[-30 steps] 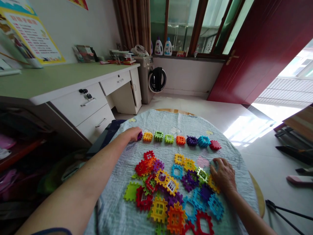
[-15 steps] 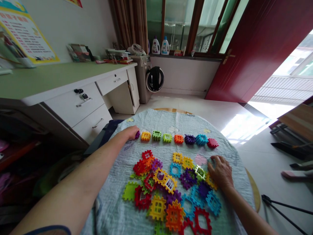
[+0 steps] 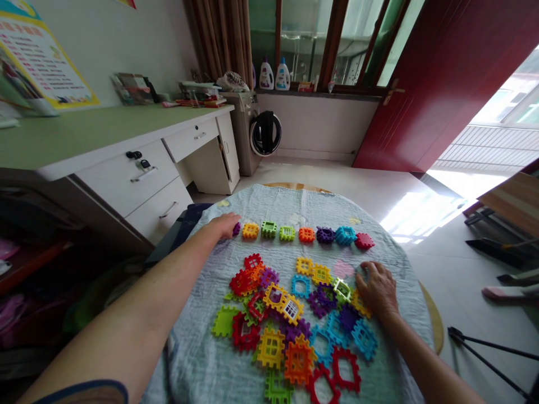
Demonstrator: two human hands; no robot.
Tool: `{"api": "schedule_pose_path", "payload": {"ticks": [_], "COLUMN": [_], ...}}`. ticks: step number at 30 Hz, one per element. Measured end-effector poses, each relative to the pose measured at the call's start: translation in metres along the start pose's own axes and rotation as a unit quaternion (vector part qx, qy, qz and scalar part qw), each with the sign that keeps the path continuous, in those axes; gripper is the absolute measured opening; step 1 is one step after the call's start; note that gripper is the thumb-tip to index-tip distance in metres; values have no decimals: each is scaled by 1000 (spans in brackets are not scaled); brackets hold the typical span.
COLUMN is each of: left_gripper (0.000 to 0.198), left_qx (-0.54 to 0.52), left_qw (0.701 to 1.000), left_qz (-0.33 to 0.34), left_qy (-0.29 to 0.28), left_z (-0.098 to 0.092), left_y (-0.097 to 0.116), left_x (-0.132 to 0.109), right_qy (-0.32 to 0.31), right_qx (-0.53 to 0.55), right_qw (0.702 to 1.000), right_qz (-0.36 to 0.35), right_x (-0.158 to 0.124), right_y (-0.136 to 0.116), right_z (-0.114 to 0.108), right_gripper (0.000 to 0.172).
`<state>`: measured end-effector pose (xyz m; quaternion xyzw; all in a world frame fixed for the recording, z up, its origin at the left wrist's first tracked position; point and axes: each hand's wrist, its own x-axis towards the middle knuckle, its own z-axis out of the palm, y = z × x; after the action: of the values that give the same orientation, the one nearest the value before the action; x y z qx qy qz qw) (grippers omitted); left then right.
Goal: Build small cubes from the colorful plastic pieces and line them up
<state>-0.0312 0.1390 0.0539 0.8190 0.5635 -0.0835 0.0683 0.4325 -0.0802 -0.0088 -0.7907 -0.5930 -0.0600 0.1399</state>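
At the left end of a row, my left hand (image 3: 225,225) has its fingers round a purple building block (image 3: 236,229), most of which the hand hides. Rightward along the row stand a yellow block (image 3: 250,230), two green blocks, an orange block (image 3: 307,234), a dark purple block (image 3: 325,235), a blue block (image 3: 345,235) and a red block (image 3: 364,241). My right hand (image 3: 378,286) rests on the cloth with fingers apart, partly over a yellow notched piece (image 3: 361,304). Between my arms lies a loose heap of coloured notched pieces, including an orange piece (image 3: 300,361).
A pale blue cloth (image 3: 197,336) covers the round table. To the left is a desk (image 3: 105,134) with drawers; a washing machine (image 3: 244,132) with its door ajar stands behind. A red door (image 3: 404,84) and a black tripod leg (image 3: 492,348) are at the right.
The view has shifted slightly. Both hands stay in nearly the same places, and the row and the heap look unchanged.
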Motion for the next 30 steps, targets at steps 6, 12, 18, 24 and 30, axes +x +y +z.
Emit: {"api": "schedule_pose_path", "payload": {"ticks": [6, 12, 18, 24, 30], "left_gripper": [72, 34, 26, 21, 22], "left_qx": [-54, -197, -296, -337, -343], "left_qw": [985, 944, 918, 897, 884], "left_qz": [37, 104, -11, -62, -80], "left_qy": [160, 244, 265, 280, 306], "left_z": [5, 39, 69, 85, 91], "left_y": [20, 71, 87, 92, 95], "left_x": [-52, -145, -175, -164, -166], "right_qy": [-5, -5, -8, -6, 5], "right_qx": [-4, -1, 5, 7, 7], "right_qw": [1000, 1000, 1000, 1000, 1000], "right_qz": [5, 3, 11, 9, 5], "right_x": [0, -1, -1, 0, -1], "right_y": [-2, -2, -1, 0, 0], "right_z": [-2, -3, -3, -1, -1], "right_gripper": [29, 30, 30, 31, 31]}}
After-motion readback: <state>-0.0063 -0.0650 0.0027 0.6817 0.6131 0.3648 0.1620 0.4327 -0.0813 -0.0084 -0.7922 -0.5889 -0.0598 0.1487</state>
